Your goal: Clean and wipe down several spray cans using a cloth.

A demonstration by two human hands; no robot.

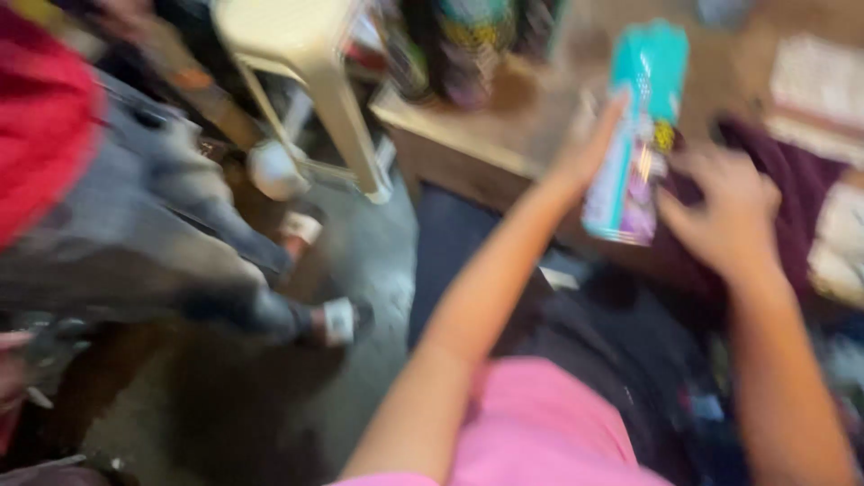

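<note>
The view is heavily blurred by motion. My left hand [589, 144] is wrapped around the side of a tall teal spray can [634, 135] with a purple patch near its base, held upright over the edge of a wooden table [504, 135]. My right hand [724, 211] hovers just right of the can's lower end, fingers spread, over a dark maroon cloth [801, 189]. Whether it touches the can is unclear.
A cream plastic chair [310, 72] stands on the grey floor at upper left. Another person in a red top and grey trousers [153, 234] sits at left, with feet near the chair leg. My pink shorts [540, 432] fill the bottom middle.
</note>
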